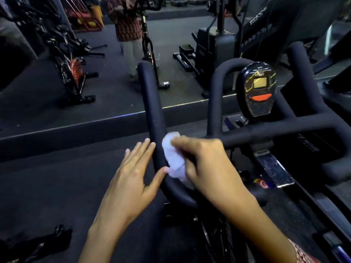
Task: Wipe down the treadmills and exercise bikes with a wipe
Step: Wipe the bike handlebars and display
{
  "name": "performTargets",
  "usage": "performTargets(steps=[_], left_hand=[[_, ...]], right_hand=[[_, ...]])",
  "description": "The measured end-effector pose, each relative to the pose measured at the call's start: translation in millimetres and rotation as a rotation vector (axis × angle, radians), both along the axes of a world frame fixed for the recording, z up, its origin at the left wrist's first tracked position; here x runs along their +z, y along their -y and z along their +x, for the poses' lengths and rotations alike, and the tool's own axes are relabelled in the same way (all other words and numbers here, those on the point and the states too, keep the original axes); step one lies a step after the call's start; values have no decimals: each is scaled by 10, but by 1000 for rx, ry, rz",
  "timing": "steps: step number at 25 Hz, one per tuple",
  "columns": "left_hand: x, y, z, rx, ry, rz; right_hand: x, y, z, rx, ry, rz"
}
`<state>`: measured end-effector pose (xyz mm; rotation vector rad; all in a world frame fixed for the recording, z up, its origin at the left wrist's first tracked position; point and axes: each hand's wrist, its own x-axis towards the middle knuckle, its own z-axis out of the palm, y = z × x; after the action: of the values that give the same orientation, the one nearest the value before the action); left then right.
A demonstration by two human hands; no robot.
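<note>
The right hand (205,164) grips the white wipe (175,160) against the bike handlebar (152,103), its fingers curled around it. The left hand (133,177) has straight fingers touching the bar beside.

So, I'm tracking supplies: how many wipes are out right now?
1: a white wipe bunched in the right hand, pressed on the bike's handlebar. The left hand holds none; others may be out of view.
</note>
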<state>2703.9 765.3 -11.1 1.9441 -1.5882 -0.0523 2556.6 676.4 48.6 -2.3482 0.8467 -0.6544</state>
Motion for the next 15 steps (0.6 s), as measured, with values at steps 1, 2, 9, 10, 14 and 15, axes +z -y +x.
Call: performTargets(steps=[1,2,9,10,14,15], left_hand=[[-1,-24,35,-24,-23,-4],[3,-29,34,-44,-53,-12],[-93,-14,159,-220,-19,-23],[-100,17,146,-248,-10,-29],[-68,182,48,-306,-31,-39],[-69,218,25,-298,-28,-46]], right_hand=[[-33,31,123,-25,2,-25],[-58,74,224,-41,-54,-72],[-149,-33,125,-4,-306,-192],[-123,-5,14,-93,-266,-198],[-109,206,-63,-107,-69,-165],[-154,273,-52,3,-160,-202]])
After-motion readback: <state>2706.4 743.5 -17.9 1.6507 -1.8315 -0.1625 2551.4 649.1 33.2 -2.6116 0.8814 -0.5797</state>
